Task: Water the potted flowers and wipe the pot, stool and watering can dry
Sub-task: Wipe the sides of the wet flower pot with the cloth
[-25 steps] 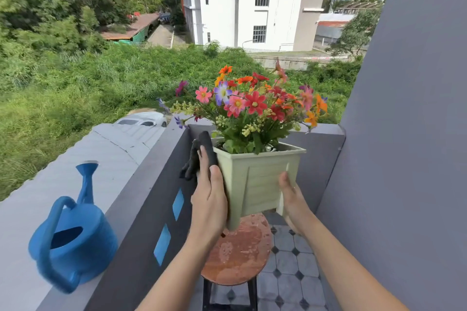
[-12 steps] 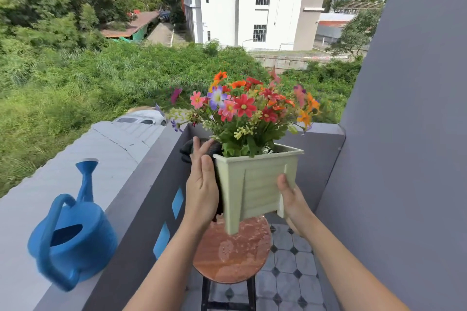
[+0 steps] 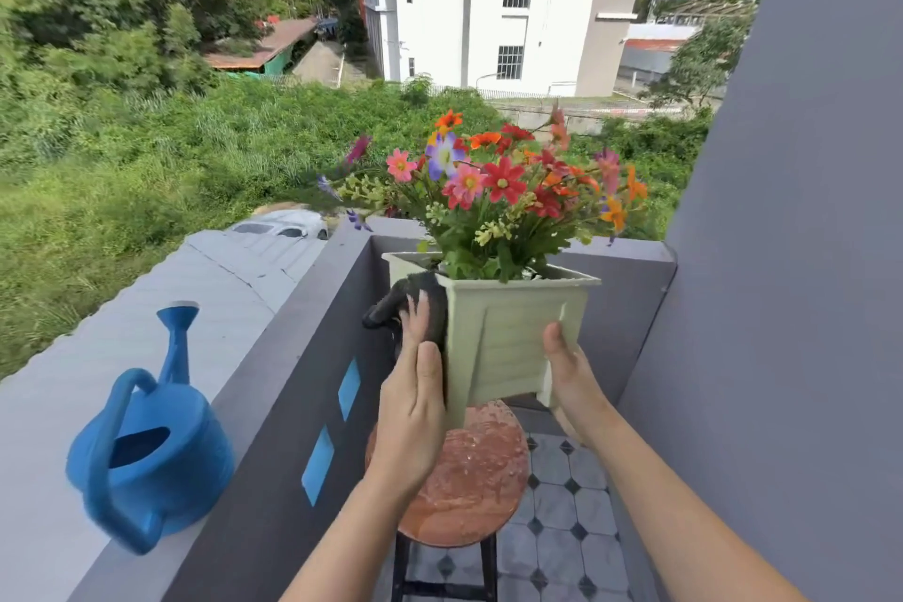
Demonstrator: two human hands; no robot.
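Note:
A pale green square pot (image 3: 508,332) full of colourful flowers (image 3: 493,186) is held in the air above the round reddish stool (image 3: 469,489), whose top glistens with water. My left hand (image 3: 413,411) presses a dark cloth (image 3: 420,303) flat against the pot's left side. My right hand (image 3: 569,372) grips the pot's right lower corner, thumb on the front face. The blue watering can (image 3: 146,450) stands on the balcony ledge at the left, away from both hands.
The grey balcony wall (image 3: 303,357) with blue diamond cut-outs runs along the left of the stool. A tall grey wall (image 3: 782,259) closes the right side. The tiled floor (image 3: 567,543) lies below. Past the ledge the ground drops away.
The pot has turned slightly and its left side now faces more toward me. My left hand with the cloth has slid down along that side.

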